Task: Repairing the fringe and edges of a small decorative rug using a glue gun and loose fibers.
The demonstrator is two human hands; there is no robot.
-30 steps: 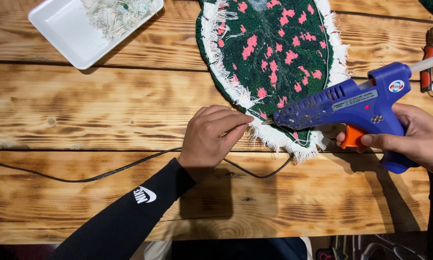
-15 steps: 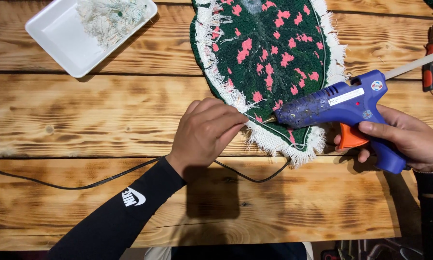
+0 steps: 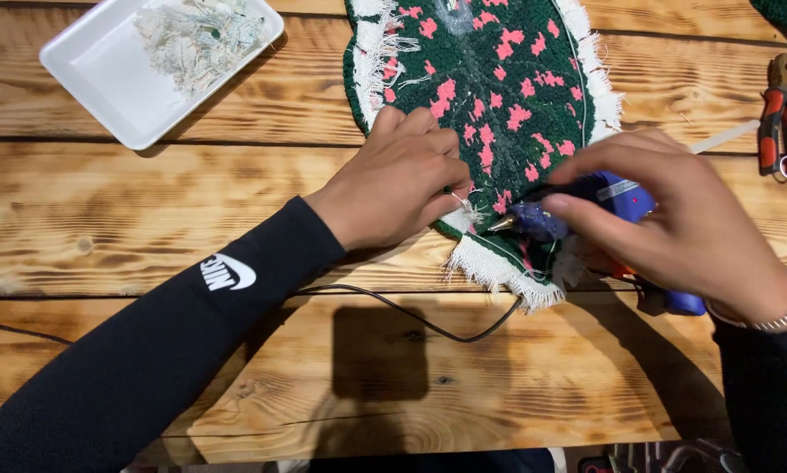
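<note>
Left hand (image 3: 402,175): fingers curled, pinching the white fringed backing at the lower left edge of the tufted rug (image 3: 490,96); black sleeve runs back across the table.

Right hand (image 3: 674,223): closed around the blue glue gun (image 3: 586,206), wrist with a metal bracelet; the gun lies nearly level, its metal nozzle pointing left and touching or just off the rug's edge beside the left fingertips.

Tufted rug: dark green, leaf-shaped, with pink flecks and a frayed white cloth border; lies flat on the wooden table (image 3: 148,228), tip toward the person, upper part cut off by the top of the view.

Step in hand, as judged: gluing the loose border down at the tip, the left hand folding it while the gun lays adhesive. The next move would call for a steady nozzle and fingers kept off fresh hot glue.

Black cord (image 3: 411,311): loops over the table below the rug tip, close under both wrists; it could snag.

White foam tray (image 3: 148,70): upper left, holding pale yarn scraps, well apart from the hands.

Red-handled pliers and scissors (image 3: 783,123): right edge, near the right hand.

Open room: bare boards left of and below the rug; the right side is tighter.
</note>
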